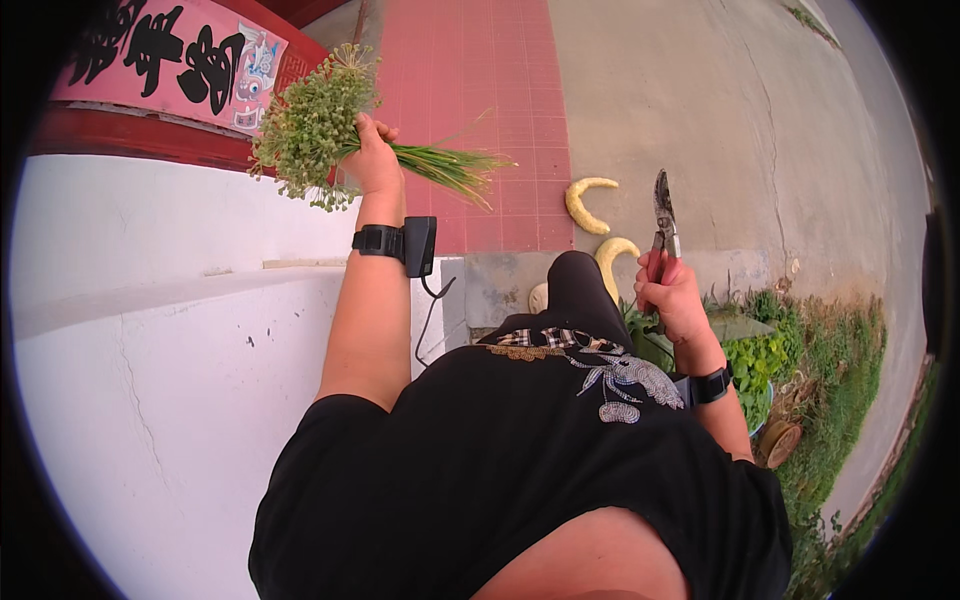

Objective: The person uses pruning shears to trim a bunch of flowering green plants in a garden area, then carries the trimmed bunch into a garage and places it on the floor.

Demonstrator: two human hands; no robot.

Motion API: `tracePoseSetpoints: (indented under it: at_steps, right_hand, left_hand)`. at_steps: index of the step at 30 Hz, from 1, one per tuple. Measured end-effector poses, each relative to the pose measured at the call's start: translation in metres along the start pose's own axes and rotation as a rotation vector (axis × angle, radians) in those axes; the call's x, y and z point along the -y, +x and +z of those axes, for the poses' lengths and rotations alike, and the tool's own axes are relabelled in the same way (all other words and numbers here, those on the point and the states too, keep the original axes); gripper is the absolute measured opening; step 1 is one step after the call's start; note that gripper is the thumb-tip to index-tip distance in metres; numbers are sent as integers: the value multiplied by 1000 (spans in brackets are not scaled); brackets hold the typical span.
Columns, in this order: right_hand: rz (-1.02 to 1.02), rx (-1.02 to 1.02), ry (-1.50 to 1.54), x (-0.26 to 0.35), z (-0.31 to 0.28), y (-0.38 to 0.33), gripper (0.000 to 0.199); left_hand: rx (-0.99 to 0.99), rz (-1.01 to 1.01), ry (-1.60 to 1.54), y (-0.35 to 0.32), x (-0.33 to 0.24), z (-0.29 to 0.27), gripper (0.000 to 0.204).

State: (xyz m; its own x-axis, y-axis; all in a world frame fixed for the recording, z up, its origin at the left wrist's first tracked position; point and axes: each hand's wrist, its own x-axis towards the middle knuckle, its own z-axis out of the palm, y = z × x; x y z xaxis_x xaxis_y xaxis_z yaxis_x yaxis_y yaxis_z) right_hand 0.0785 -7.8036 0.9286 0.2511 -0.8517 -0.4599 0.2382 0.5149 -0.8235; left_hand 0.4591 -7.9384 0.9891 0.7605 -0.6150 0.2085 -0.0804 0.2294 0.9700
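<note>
My left hand (374, 160) is closed round the stems of a bunch of green seed heads (318, 122), held out in front on the left. The round heads spread to the left of my fist, and the thin cut stems (450, 168) stick out to the right. In my right hand (676, 303) is a pair of pruning shears (665, 225) with red handles. Its dark blades point away from me, and no stem lies between them. The two hands are well apart.
Two curved pale yellow gourds (583, 206) lie on the ground ahead. A white wall (200, 300) runs along my left, below a red frame with a pink lettered banner (160, 60). To the right grow leafy green plants (765, 350) and grass, with a round brown object (780, 443).
</note>
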Motion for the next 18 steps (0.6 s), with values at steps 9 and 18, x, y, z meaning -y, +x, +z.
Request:
tracePoseSetpoints:
  at_steps: [9,18]
  right_hand:
    - [24,-10,-38,52,-3,157,25]
    - [-38,32,-143,181,13,332,25]
  left_hand:
    - [167,16,-35,117,-1,79,31]
    - [344,320,1108,277,74,69,18]
